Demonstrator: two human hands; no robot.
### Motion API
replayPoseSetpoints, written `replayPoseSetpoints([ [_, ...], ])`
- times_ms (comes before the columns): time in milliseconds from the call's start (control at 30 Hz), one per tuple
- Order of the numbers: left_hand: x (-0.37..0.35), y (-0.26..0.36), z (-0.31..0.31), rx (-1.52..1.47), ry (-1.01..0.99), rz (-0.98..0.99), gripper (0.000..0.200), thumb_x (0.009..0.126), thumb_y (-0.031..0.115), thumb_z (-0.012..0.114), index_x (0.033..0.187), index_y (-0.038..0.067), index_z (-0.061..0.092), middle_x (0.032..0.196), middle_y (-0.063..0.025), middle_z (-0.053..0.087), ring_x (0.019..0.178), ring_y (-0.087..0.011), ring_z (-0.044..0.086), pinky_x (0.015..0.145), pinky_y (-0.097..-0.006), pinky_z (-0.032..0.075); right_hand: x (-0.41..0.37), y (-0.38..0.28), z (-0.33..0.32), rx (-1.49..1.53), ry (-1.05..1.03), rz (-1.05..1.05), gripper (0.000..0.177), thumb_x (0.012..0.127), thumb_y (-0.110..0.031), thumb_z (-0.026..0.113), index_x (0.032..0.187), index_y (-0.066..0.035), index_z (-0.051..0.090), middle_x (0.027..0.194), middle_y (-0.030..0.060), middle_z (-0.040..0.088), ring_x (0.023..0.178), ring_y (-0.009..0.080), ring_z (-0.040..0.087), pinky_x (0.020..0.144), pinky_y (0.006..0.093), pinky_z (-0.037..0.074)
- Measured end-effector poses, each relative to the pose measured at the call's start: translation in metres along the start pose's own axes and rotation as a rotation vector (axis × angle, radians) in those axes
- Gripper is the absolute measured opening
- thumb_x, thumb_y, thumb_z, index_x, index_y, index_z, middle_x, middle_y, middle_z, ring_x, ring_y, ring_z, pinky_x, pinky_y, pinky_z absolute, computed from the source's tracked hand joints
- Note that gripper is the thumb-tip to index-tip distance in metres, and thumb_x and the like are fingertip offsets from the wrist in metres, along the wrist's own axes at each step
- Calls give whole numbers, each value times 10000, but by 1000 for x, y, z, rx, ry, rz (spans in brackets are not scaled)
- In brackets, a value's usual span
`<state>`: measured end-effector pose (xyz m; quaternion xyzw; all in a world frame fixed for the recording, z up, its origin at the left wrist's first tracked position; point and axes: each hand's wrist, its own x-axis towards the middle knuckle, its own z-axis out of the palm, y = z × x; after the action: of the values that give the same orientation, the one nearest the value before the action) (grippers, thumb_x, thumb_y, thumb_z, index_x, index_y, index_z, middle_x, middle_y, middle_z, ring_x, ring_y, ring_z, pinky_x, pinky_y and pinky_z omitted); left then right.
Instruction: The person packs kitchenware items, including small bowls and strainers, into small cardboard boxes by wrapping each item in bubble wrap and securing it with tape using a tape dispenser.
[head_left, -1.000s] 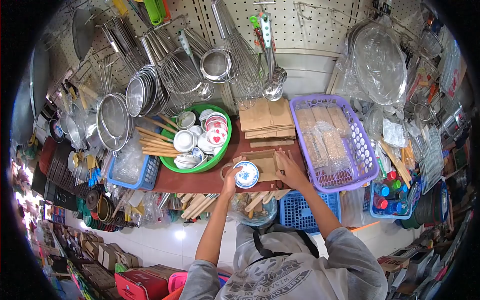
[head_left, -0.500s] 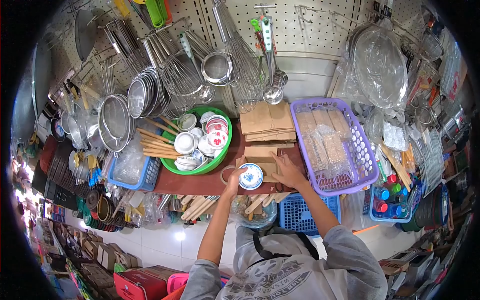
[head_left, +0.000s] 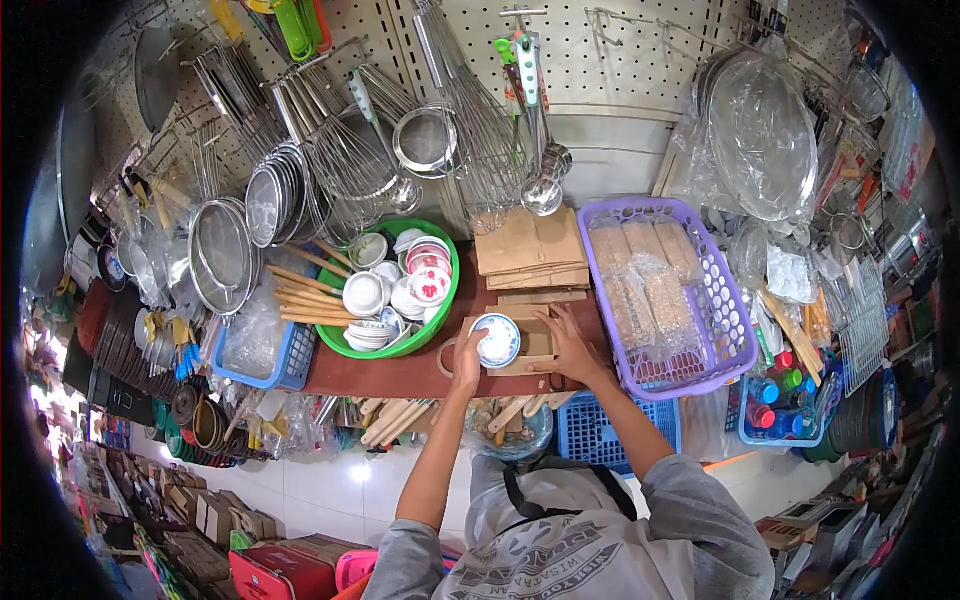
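My left hand [head_left: 467,362] grips a small white bowl with a blue rim [head_left: 499,341] by its left side, its inside tilted toward me. Just right of the bowl, my right hand [head_left: 565,345] holds the right side of a small open cardboard box [head_left: 538,345], thumb and fingers at its edge. The bowl overlaps the box's left part. A roll of tape [head_left: 443,358] lies left of my left hand, mostly hidden by it. Behind the box rests a stack of flat brown cardboard [head_left: 530,250].
At the left, a green basin [head_left: 452,290] holds bowls and wooden-handled tools. A purple basket [head_left: 745,330] with wrapped packs stands at the right. Blue baskets [head_left: 297,352] flank the reddish table [head_left: 370,374]. Whisks and strainers [head_left: 222,257] hang behind.
The bowl has moved slightly up and left and is tilted more, over the box. The box has opened wider under my right hand. The whole view has shifted a little.
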<state>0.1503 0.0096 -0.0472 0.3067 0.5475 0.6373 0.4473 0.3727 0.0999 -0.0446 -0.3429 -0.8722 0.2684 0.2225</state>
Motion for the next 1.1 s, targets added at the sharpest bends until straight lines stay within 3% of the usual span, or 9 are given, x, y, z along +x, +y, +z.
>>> replayPoseSetpoints([
  [167,6,8,17,-88,-42,165,416,907,163,508,1277,-6,597,1147,-79,663,1026,-162,622,929,-288,467,4,9,4,41,4,-80,1066,625,-518,868,1503,-160,382,1535,202,293,1487,441,121,1187,565,227],
  [300,6,-5,16,-292,-8,69,434,909,162,507,1295,-17,589,1197,-78,654,1037,-167,622,935,-285,464,3,5,3,-47,-82,15,1024,695,-516,827,1524,-159,343,1590,170,232,1507,414,79,1178,607,195],
  [500,2,-17,8,-342,76,51,390,912,163,531,1252,-18,593,1124,-66,654,1017,-158,626,913,-285,475,6,4,5,-42,-66,31,782,930,-557,565,1546,-154,302,1601,173,252,1511,353,137,1188,593,147],
  [600,4,-23,8,-276,76,80,367,920,170,535,1233,-12,595,1082,-63,652,996,-153,627,896,-285,480,12,-2,6,-61,-21,53,654,974,-526,502,1478,-114,430,1576,188,305,1511,354,146,1183,611,131],
  [700,7,-25,6,-220,24,83,357,927,182,525,1219,-15,587,1091,-66,635,1005,-147,605,902,-278,463,21,-12,5,-105,79,48,532,949,-485,573,1327,-111,594,1499,167,427,1493,351,212,1185,595,150],
  [800,1,-11,11,-187,-17,46,341,930,192,510,1188,-22,572,1103,-72,609,1019,-139,565,925,-268,428,23,-45,-11,-56,170,61,412,893,-446,668,1133,-111,687,1414,125,509,1422,340,352,1167,586,206],
  [900,2,-15,14,-141,8,53,317,933,191,509,1181,3,572,1074,-68,611,993,-134,566,903,-268,440,26,-60,-14,-84,213,87,320,824,-388,756,994,-122,704,1153,58,663,1301,303,492,1117,532,310],
  [1000,5,-14,15,-94,27,44,291,933,175,520,1174,22,580,1044,-58,620,972,-129,573,877,-264,452,31,-64,-15,3,206,137,270,797,-340,781,938,-119,719,860,21,726,1016,251,663,1002,438,434],
  [1100,1,2,21,-52,3,30,262,951,182,540,1159,31,584,1033,-45,626,955,-122,577,861,-262,462,37,-51,-1,123,244,135,252,800,-299,782,936,-96,720,671,27,708,744,219,706,826,366,519],
])
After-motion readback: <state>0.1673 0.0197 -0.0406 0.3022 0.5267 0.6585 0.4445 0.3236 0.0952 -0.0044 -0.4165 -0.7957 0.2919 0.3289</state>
